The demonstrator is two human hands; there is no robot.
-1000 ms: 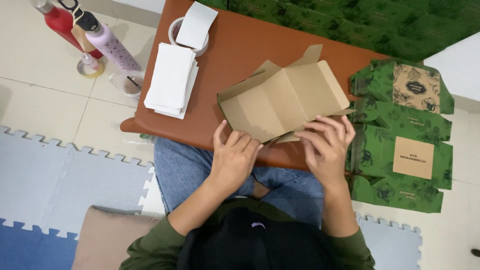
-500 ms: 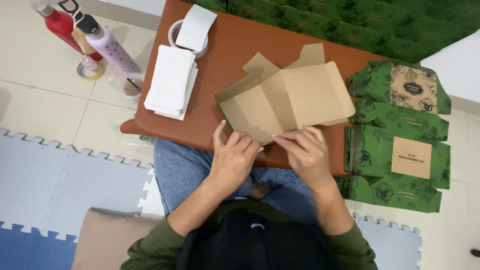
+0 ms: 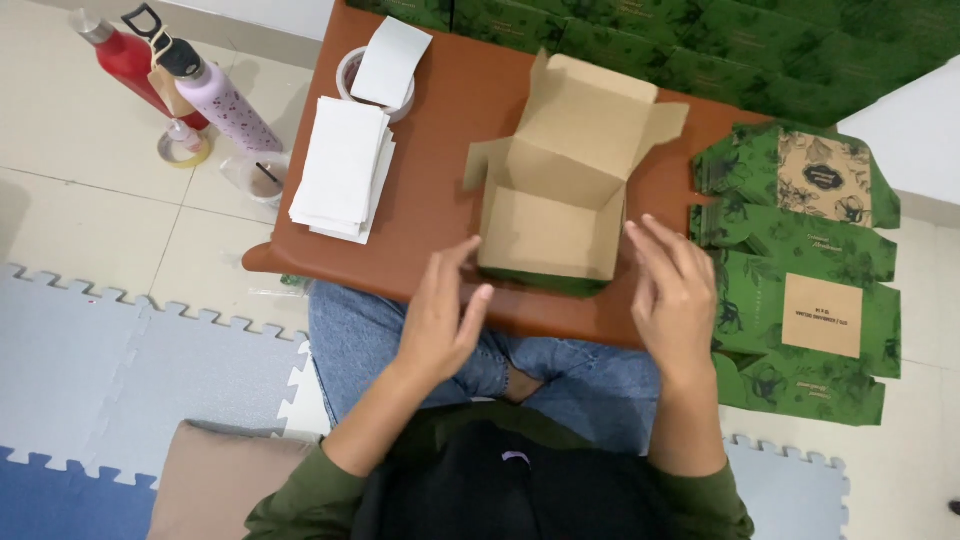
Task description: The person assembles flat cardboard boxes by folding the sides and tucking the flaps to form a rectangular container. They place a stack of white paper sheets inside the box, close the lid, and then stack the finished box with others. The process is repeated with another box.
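**Half-folded box sitting between two open hands**

So the box [image 3: 560, 190] is standing near the front edge of the brown table [image 3: 450, 130], kraft inside, green outside, lid flap tipped back and side flaps sticking out. Left hand [image 3: 445, 315] is just off its lower left corner, fingers loose and spread, holding nothing; can't tell if a fingertip grazes the wall. Right hand [image 3: 675, 290] is flat and open just beside the right wall, also holding nothing. Both hands hang partly over the table's near edge, above the person's jeans.

Room-wise: there's a bare strip of table left of the box before you hit the white paper stack [image 3: 342, 170], and a tape roll [image 3: 380, 75] behind that. On the right it's tighter, a pile of flat green box blanks [image 3: 800, 270] starts just past the right hand. More green blanks [image 3: 700, 40] line the back. Two bottles [image 3: 180, 75] stand on the floor, well clear to the left.
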